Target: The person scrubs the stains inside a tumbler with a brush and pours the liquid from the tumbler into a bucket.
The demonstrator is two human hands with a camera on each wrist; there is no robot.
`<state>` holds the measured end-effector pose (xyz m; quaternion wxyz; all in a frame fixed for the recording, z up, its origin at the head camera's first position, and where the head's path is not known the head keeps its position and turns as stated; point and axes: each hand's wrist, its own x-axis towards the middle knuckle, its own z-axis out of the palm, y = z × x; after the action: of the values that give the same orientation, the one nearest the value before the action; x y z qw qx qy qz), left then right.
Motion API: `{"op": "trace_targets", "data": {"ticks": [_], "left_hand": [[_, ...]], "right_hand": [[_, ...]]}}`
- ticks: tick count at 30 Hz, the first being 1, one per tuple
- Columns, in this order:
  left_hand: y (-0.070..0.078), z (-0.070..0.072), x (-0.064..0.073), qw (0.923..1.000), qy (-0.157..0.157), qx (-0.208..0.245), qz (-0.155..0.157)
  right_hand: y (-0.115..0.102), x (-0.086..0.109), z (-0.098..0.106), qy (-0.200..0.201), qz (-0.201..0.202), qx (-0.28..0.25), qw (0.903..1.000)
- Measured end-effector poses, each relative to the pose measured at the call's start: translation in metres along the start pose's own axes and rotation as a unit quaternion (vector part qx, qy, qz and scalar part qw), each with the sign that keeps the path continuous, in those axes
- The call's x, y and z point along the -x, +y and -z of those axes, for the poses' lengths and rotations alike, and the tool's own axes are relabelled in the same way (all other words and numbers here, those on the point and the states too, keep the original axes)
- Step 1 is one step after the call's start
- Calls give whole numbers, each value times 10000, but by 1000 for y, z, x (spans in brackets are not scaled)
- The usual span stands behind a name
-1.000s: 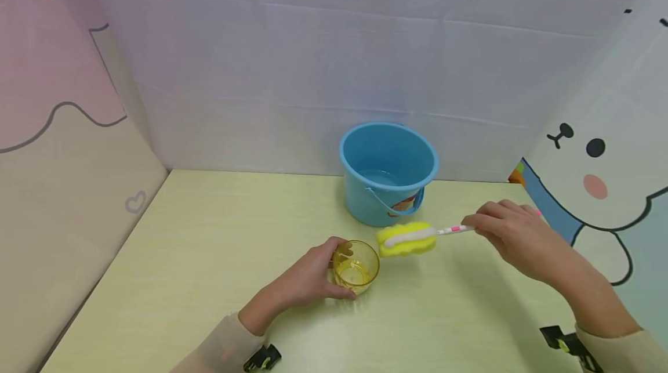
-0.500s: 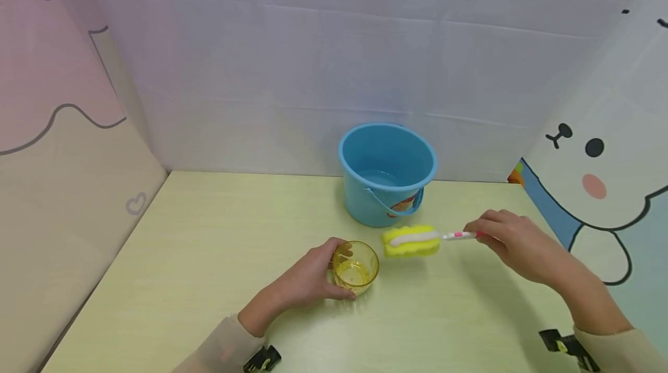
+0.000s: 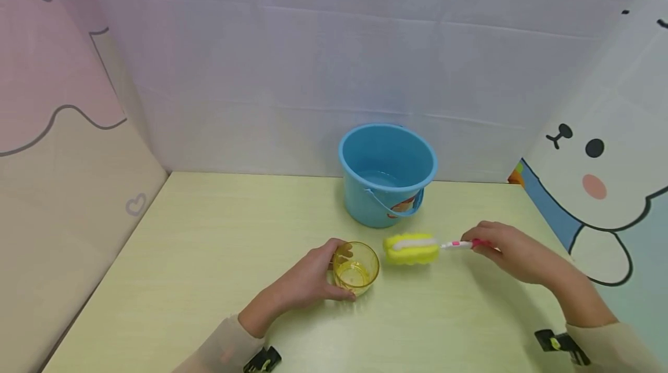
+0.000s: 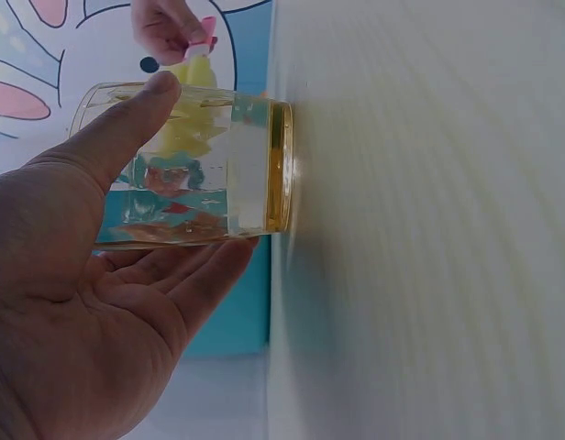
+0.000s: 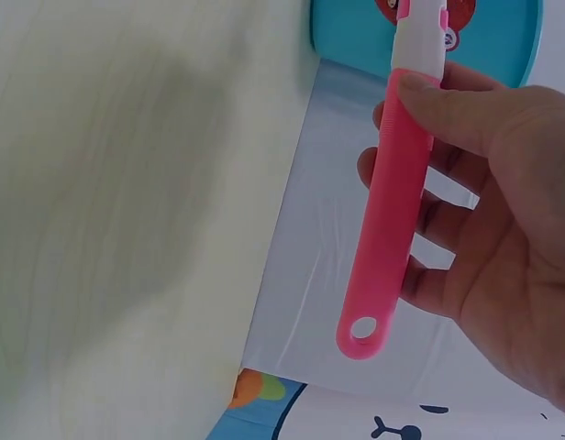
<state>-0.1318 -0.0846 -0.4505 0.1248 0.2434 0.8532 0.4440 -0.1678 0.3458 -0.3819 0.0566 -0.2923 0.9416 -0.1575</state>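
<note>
One left hand (image 3: pixel 313 277), fingers curled round a transparent amber tumbler (image 3: pixel 357 271), upright on the pale table (image 3: pixel 209 245), a blue plastic bucket (image 3: pixel 373 205) behind, a yellow sponge-headed brush (image 3: pixel 425 250) just right of the tumbler, its pink-and-white handle (image 5: pixel 383 220) gripped by the right hand (image 3: pixel 516 252).

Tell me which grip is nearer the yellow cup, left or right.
Left. The left grip curls around the side of the yellow cup; the right grip is apart from it, off to the right, holding the sponge brush.
</note>
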Motion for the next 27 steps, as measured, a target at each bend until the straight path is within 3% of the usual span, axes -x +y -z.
{"op": "trace_targets", "data": {"ticks": [6, 16, 27], "left_hand": [[0, 0, 0, 10000, 5, -70, 26], [0, -1, 0, 9999, 73, -123, 13], [0, -2, -1, 9998, 114, -135, -43]], "right_hand": [[8, 1, -9, -13, 246, -406, 9989], [19, 0, -18, -226, 424, -577, 9972], [28, -6, -26, -543, 373, -730, 9952]]}}
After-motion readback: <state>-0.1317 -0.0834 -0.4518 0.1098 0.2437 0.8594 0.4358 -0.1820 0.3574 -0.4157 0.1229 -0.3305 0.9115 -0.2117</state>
